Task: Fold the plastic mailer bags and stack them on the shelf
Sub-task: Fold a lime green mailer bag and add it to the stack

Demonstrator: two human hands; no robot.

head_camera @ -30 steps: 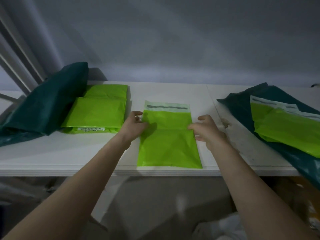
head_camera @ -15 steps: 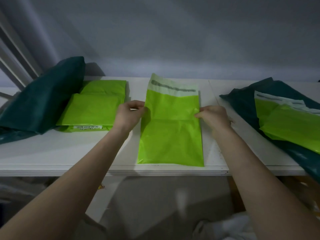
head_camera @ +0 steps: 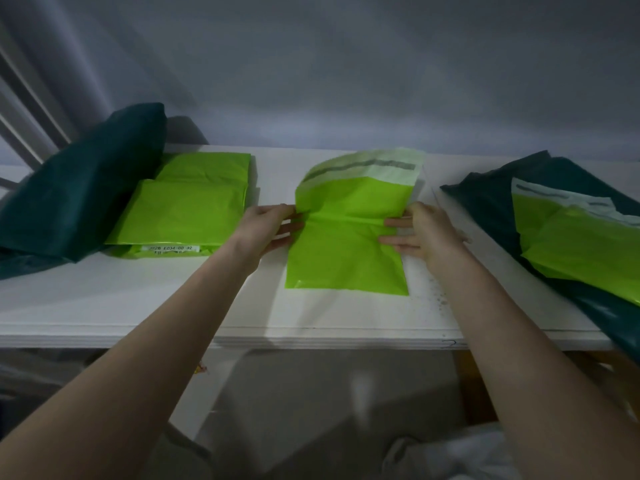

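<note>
A lime-green mailer bag (head_camera: 346,265) lies in the middle of the white shelf (head_camera: 138,306). Its lower half is flat, while its upper half, with the pale sealing strip, stands up and curls towards me along a crease. My left hand (head_camera: 265,230) pinches the bag's left edge at that crease. At the right edge, my right hand (head_camera: 426,233) holds the crease with its fingers laid over the lower half and its thumb by the raised half. A stack of folded green mailers (head_camera: 180,216) sits to the left.
A dark teal bag (head_camera: 79,188) leans at the far left next to the stack. At the right, unfolded green mailers (head_camera: 581,251) lie on another dark teal bag (head_camera: 485,199) that hangs over the shelf's front edge. A grey wall closes the back.
The bag lay flat a second ago. Both hands have since raised its upper half, which now bends forward over the crease.
</note>
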